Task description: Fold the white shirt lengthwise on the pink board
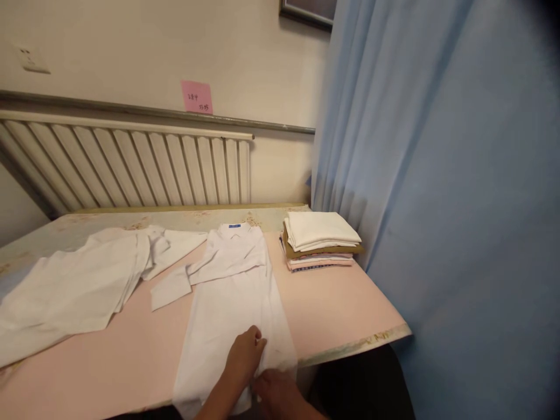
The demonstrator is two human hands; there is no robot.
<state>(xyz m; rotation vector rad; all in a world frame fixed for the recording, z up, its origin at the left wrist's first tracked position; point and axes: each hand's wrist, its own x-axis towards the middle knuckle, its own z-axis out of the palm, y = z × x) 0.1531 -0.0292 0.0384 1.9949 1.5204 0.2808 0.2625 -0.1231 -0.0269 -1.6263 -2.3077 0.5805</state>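
- A right hand (276,389), blurred and nearest the camera, works low at the hem end of a white shirt; its grip cannot be told.
- Just beyond, the left hand (248,349) lies over the shirt's lower front, fingers curled narrowly inward; whether they pinch cloth cannot be told.
- The white long-sleeved shirt (227,312) stretches lengthwise over a pink table covering (326,312), its hem at the near edge, its body long and narrow, with soft creases running down the right side.
- Across its upper body lies a folded sleeve (227,271), wrinkled, the cuff (171,290) reaching past the left side onto the pink.
- At the far end sits the pointed collar (238,233), a small blue label (235,226) showing inside the neck.
- Left of the shirt, a second white garment (83,283) sprawls loosely; to the right stands a folded clothes stack (324,230), white over olive-brown.
- Behind, a ribbed radiator (175,166) lines the wall.
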